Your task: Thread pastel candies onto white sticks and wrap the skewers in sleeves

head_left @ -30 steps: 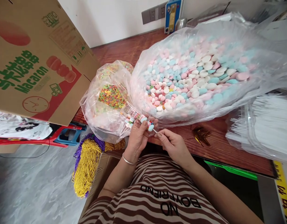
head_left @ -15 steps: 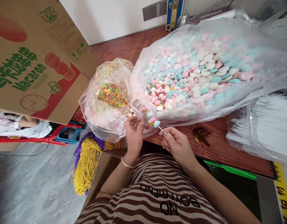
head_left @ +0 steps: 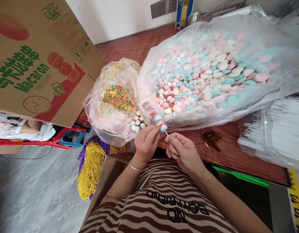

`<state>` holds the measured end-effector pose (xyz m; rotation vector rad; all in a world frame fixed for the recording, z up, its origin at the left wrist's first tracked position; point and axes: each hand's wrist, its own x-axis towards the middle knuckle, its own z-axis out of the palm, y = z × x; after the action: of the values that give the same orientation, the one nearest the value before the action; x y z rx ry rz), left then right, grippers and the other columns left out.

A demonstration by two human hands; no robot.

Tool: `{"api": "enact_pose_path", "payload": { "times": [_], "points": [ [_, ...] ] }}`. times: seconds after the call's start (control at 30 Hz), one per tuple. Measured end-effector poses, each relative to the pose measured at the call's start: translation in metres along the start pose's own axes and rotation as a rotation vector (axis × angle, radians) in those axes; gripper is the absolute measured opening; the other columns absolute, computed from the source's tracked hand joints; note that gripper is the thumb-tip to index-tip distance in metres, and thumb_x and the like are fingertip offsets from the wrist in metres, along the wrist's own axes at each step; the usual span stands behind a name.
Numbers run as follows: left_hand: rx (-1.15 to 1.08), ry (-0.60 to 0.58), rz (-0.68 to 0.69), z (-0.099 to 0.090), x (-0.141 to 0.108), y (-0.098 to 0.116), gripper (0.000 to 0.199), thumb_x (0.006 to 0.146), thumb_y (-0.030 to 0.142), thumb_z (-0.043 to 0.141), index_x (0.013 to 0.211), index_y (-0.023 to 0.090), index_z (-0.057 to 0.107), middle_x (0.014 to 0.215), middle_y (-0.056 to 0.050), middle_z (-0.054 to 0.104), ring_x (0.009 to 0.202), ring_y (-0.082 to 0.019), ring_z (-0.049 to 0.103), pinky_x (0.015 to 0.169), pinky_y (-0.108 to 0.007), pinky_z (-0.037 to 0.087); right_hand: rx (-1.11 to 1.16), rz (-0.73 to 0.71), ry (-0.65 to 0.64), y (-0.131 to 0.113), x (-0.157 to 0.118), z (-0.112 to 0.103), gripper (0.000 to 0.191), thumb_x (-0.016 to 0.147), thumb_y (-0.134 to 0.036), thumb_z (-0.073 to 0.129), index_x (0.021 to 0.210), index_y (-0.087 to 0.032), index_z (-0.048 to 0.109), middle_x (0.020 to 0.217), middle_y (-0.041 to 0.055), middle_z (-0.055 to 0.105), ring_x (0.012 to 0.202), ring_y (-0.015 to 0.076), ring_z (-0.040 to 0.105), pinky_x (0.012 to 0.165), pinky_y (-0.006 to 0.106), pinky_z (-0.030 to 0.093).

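My right hand [head_left: 184,150] pinches the white stick of a candy skewer [head_left: 162,125] that has pastel pieces in a clear printed wrapper [head_left: 149,109]. At the skewer's left side, my left hand [head_left: 147,142] has its fingers pressed together at the wrapper's lower edge, near the candies. Beyond the hands, a large clear bag [head_left: 237,110] holds pink, white and blue candies. A smaller clear bag [head_left: 96,106] to its left holds colourful small rings. Several finished-looking candy skewers [head_left: 138,122] lie beside the left hand.
A Macaron carton [head_left: 67,97] stands at the left. Gold twist ties [head_left: 212,141] lie on the red-brown table [head_left: 227,155]. White sticks in a bag [head_left: 282,129] are at the right. Gold beads [head_left: 91,168] hang below left, near another person's arm [head_left: 30,126].
My left hand has moved right and closed its fingers at the wrapper by the candies. The skewers beside it now show more. My right hand keeps its pinch on the stick.
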<state>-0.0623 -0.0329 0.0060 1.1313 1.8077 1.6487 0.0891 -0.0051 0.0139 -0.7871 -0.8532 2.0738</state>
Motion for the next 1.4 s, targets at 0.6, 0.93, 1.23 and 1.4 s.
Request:
{"api": "enact_pose_path", "payload": {
  "times": [0.6, 0.93, 1.23, 1.4],
  "points": [
    [0.287, -0.124, 0.655, 0.004, 0.007, 0.009, 0.007, 0.094, 0.016, 0.063, 0.097, 0.022, 0.060, 0.090, -0.003, 0.067, 0.086, -0.016, 0.065, 0.080, -0.031, 0.053, -0.178, -0.082, 0.030, 0.007, 0.003, -0.012, 0.033, 0.092, -0.051, 0.071, 0.085, -0.020, 0.060, 0.049, -0.0097, 0.042, 0.044, 0.0068, 0.040, 0.041, 0.018, 0.027],
    [0.328, -0.086, 0.596, 0.005, 0.007, 0.011, 0.008, 0.091, 0.017, 0.068, 0.096, 0.021, 0.062, 0.089, -0.003, 0.069, 0.083, -0.015, 0.065, 0.077, -0.028, 0.054, -0.201, -0.158, -0.025, 0.009, 0.006, -0.018, 0.024, 0.098, -0.043, 0.065, 0.090, -0.021, 0.062, 0.055, -0.0096, 0.044, 0.046, 0.0073, 0.037, 0.047, 0.021, 0.040],
    [0.509, -0.092, 0.747, 0.003, 0.010, 0.008, 0.016, 0.088, 0.007, 0.064, 0.095, 0.020, 0.060, 0.088, -0.004, 0.071, 0.082, -0.015, 0.067, 0.074, -0.025, 0.053, -0.336, -0.144, 0.023, 0.003, 0.004, -0.013, 0.030, 0.097, -0.049, 0.062, 0.089, -0.020, 0.060, 0.054, -0.0088, 0.044, 0.046, 0.0082, 0.039, 0.045, 0.021, 0.035],
    [0.346, -0.074, 0.596, 0.006, 0.007, 0.016, 0.014, 0.089, 0.008, 0.064, 0.087, 0.021, 0.059, 0.082, 0.000, 0.066, 0.077, -0.014, 0.061, 0.072, -0.026, 0.051, -0.518, -0.189, 0.050, 0.000, 0.004, -0.012, 0.029, 0.097, -0.046, 0.058, 0.085, -0.020, 0.058, 0.055, -0.0075, 0.046, 0.046, 0.0094, 0.041, 0.044, 0.022, 0.033]
  ]
}}
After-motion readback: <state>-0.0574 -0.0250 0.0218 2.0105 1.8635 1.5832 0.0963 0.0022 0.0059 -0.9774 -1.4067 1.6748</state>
